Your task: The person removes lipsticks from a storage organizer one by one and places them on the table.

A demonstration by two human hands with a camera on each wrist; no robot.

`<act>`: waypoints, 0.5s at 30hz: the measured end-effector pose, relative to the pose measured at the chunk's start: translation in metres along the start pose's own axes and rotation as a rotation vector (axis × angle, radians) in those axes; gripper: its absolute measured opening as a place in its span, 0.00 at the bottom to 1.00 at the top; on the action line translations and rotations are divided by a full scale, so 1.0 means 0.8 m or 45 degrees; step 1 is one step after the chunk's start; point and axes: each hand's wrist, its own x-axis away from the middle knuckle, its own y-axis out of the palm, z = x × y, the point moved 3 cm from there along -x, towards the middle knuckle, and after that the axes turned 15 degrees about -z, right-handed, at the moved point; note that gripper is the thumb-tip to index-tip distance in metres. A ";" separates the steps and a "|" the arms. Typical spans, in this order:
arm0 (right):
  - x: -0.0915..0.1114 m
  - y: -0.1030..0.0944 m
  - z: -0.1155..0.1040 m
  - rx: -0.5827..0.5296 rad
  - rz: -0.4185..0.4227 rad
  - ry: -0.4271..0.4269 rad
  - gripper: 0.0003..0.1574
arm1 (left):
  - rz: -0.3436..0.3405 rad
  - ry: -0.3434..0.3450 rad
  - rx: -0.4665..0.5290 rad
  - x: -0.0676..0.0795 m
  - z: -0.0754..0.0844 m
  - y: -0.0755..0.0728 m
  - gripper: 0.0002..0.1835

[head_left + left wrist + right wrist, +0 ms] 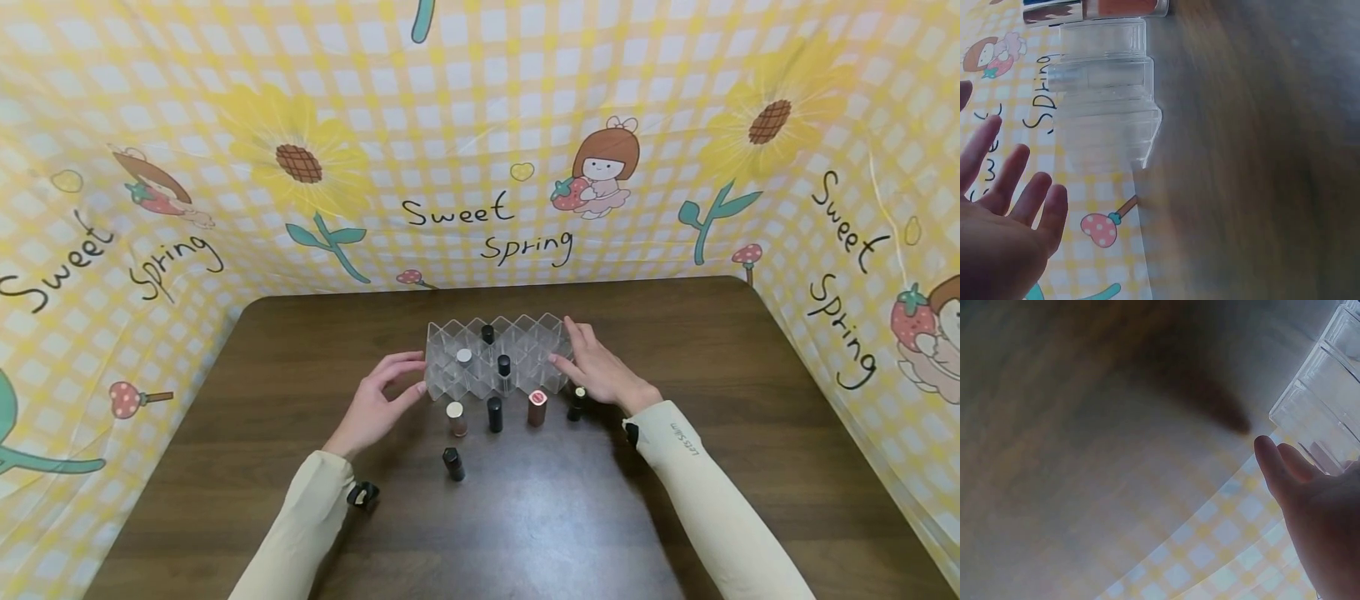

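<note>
A clear acrylic lipstick organizer with diamond-shaped slots (525,353) stands at the middle of the table. Two black-capped tubes, one at the back (488,334) and one nearer the front (504,365), sit in it beside a white-capped tube (464,357). My left hand (381,403) is at its left end, fingers extended and thumb apart; the left wrist view shows the palm and spread fingers (999,169). At the right end is my right hand (600,367), with fingers along the side and thumb over the front, fingertips right at the plastic (1341,381).
Before the organizer stand a cream-capped tube (456,419), a black tube (495,415), a reddish-brown lipstick (537,408) and a small dark tube (576,405). Another black tube (453,464) stands nearer me. Yellow checked cloth (465,150) hangs around the wooden table (570,525).
</note>
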 end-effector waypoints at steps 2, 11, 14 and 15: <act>0.000 0.000 0.001 0.002 -0.002 0.006 0.53 | -0.013 -0.006 0.008 -0.007 0.001 0.002 0.20; 0.001 0.000 -0.001 -0.004 0.002 0.000 0.53 | -0.090 -0.052 0.017 -0.042 -0.003 0.013 0.21; 0.001 0.000 -0.001 -0.003 0.003 -0.001 0.53 | -0.097 -0.071 -0.009 -0.051 -0.004 0.018 0.21; 0.001 0.000 -0.001 0.000 0.004 -0.002 0.53 | -0.094 -0.081 -0.032 -0.054 -0.004 0.020 0.21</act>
